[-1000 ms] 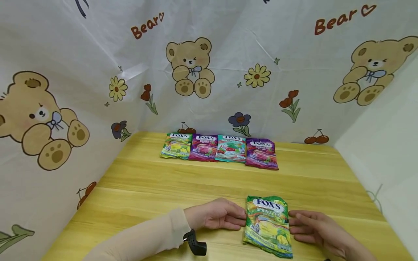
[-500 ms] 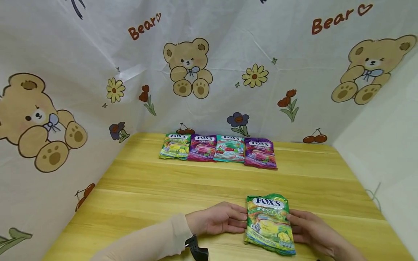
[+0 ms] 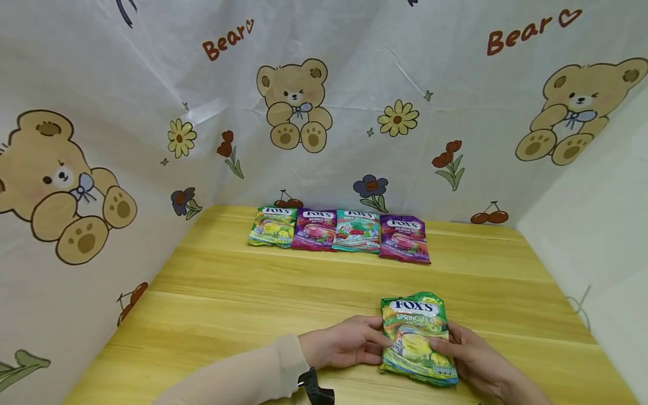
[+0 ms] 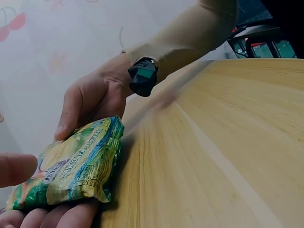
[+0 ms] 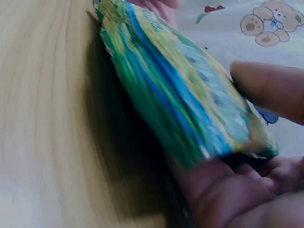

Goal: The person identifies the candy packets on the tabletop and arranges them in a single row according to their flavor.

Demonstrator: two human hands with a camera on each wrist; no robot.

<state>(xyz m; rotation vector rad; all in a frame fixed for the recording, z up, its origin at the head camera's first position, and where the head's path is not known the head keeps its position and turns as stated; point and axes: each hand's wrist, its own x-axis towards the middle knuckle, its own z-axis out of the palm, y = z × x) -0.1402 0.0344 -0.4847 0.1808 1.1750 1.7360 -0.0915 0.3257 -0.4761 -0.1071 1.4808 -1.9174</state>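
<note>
In the head view a green and yellow bag of Fox's Spring Tea candy (image 3: 416, 332) is tilted up at the front of the table, between both hands. My left hand (image 3: 354, 342) has its thumb over the bag's left edge; in the left wrist view its fingers (image 4: 71, 216) lie under the bag. My right hand (image 3: 473, 357) grips the right edge, thumb on the printed face and fingers behind. The right wrist view shows the bag's lower edge (image 5: 156, 90) raised over a dark shadow on the wood.
Along the back of the table lies a row of candy bags: Spring Tea (image 3: 273, 227), Berries (image 3: 315, 229), Mint Blossom (image 3: 356, 231) and another Berries (image 3: 404, 239). A bear-print cloth (image 3: 344, 163) hangs behind the wooden table (image 3: 253, 281).
The hands have closed in on the bag's sides, thumbs coming onto its face. The bag has risen slightly and tilted up. The back row stays as it was.
</note>
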